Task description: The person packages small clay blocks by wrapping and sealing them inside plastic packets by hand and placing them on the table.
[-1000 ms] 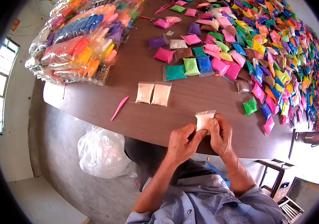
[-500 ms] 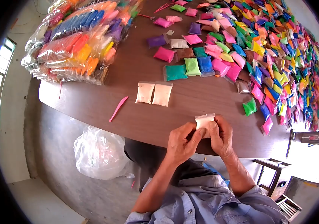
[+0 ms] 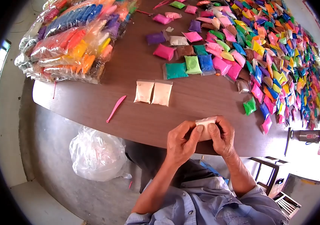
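Note:
Between my two hands, over the table's near edge, is a small clear packet of pale cream material (image 3: 205, 129). My left hand (image 3: 182, 140) grips its left side with the thumb on the front. On the packet's right side, my right hand (image 3: 221, 135) pinches it the same way. Fingers behind the packet are hidden. Two similar cream packets (image 3: 161, 93) lie side by side on the table beyond my hands. A pink plastic knife (image 3: 116, 109) rests to their left.
Many colourful packets (image 3: 265, 48) are heaped across the table's (image 3: 103, 101) right side. Bundled bags of coloured packets (image 3: 70, 45) are stacked at far left. On the floor sits a clear plastic bag (image 3: 98, 153). A dark cylindrical flask (image 3: 308, 135) and a metal-framed stool (image 3: 272, 174) are at right.
My left thumb has moved up along the packet, so both thumbs now press near its upper part. The view has shifted slightly; the packets and knife on the table stay put.

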Motion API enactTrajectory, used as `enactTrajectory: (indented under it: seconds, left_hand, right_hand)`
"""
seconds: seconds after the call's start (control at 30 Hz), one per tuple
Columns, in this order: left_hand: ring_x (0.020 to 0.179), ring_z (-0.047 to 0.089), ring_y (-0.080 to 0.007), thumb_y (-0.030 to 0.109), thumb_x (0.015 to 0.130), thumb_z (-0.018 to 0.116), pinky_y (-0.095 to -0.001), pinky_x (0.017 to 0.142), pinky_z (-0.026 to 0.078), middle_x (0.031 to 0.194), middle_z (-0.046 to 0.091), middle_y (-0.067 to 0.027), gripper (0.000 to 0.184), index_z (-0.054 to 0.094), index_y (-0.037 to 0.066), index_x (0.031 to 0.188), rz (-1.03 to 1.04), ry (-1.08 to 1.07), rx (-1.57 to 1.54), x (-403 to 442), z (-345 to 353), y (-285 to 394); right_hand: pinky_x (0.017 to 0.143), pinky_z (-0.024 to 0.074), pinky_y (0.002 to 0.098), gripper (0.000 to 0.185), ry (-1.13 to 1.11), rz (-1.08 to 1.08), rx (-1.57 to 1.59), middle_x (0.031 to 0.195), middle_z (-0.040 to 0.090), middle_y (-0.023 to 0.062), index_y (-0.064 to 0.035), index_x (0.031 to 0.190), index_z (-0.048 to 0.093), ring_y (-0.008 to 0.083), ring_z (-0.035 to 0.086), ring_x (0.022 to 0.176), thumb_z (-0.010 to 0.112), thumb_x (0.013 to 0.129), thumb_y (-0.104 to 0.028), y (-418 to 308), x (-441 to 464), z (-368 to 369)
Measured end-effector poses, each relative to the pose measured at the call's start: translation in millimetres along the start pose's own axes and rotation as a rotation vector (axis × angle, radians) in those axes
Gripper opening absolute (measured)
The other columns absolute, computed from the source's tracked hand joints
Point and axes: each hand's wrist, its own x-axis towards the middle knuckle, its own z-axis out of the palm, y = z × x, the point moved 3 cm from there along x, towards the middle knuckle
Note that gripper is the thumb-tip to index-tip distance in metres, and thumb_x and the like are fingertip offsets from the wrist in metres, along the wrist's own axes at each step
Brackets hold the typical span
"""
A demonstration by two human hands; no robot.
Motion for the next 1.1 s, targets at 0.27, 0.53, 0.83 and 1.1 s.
enactTrajectory:
  seconds: [0.27, 0.53, 0.83, 1.1]
  left_hand:
    - [0.068, 0.061, -0.0134, 0.015, 0.098, 0.071, -0.0286, 0.061, 0.049, 0.076, 0.066, -0.0086, 0.017, 0.07, -0.002, 0.098, -0.022, 0.002, -0.022, 0, 2, 6]
    - [0.076, 0.054, -0.0037, 0.007, 0.102, 0.064, -0.0209, 0.067, 0.046, 0.082, 0.065, 0.0024, 0.012, 0.067, -0.003, 0.097, 0.029, -0.022, 0.034, 1, -1, 10]
    - [0.067, 0.055, -0.0049, 0.015, 0.101, 0.069, -0.0227, 0.058, 0.046, 0.077, 0.066, 0.0003, 0.018, 0.07, -0.003, 0.104, -0.067, -0.012, -0.037, 0, 7, 11]
    - [0.075, 0.055, -0.0038, 0.007, 0.1, 0.067, -0.0214, 0.066, 0.046, 0.08, 0.065, 0.0015, 0.011, 0.07, -0.003, 0.101, 0.0, 0.075, 0.101, 1, 6, 15]
  right_hand:
    - [0.066, 0.0486, 0.0286, 0.023, -0.02, 0.062, 0.029, 0.084, 0.068, 0.0067, 0.0031, 0.103, 0.067, 0.0089, 0.058, 0.077, 0.065, 0.1, -0.019, 1, -1, -6]
    - [0.064, 0.0479, 0.0291, 0.016, -0.044, -0.046, 0.026, 0.081, 0.066, 0.0068, 0.0014, 0.102, 0.068, 0.0109, 0.058, 0.073, 0.066, 0.098, -0.014, 5, 0, -2]
    - [0.063, 0.0478, 0.0296, 0.011, -0.005, -0.021, 0.109, 0.08, 0.065, 0.0094, 0.0021, 0.098, 0.069, 0.0122, 0.059, 0.071, 0.066, 0.096, -0.009, 6, 2, -3]
    - [0.067, 0.0497, 0.0312, 0.008, -0.01, -0.048, 0.062, 0.082, 0.066, 0.0096, 0.0021, 0.098, 0.069, 0.0166, 0.062, 0.074, 0.066, 0.094, -0.004, -1, 4, -1]
